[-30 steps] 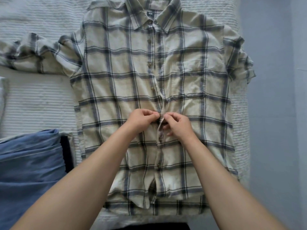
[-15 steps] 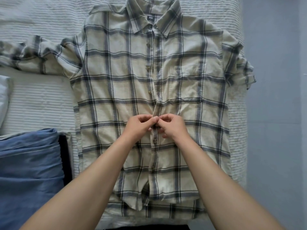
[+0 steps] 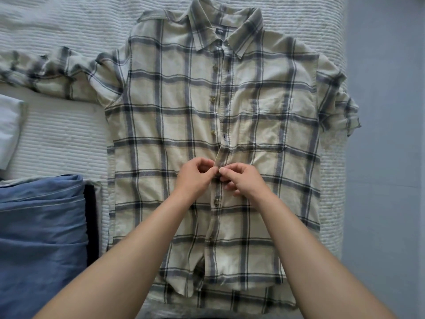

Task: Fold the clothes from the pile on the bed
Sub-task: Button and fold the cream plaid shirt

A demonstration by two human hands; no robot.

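A cream plaid shirt (image 3: 174, 125) lies face up and spread flat on the bed, collar at the far end, one sleeve stretched out to the left. Both hands meet at its front placket, about mid-length. My left hand (image 3: 195, 178) pinches the button-side edge of the placket. My right hand (image 3: 241, 180) pinches the buttonhole-side edge against it. The buttons below the hands are fastened. The placket above the hands lies open, with several buttons showing.
The bed has a white ribbed cover (image 3: 64, 139). Folded blue fabric (image 3: 39, 229) lies at the lower left, a dark item (image 3: 90, 212) beside it. A white folded piece (image 3: 9, 130) sits at the left edge. Grey floor (image 3: 386, 157) runs along the right.
My hands stay at the same place on the placket, and their fingertips have drawn closer together. The view has shifted slightly, so the collar sits lower in the frame.
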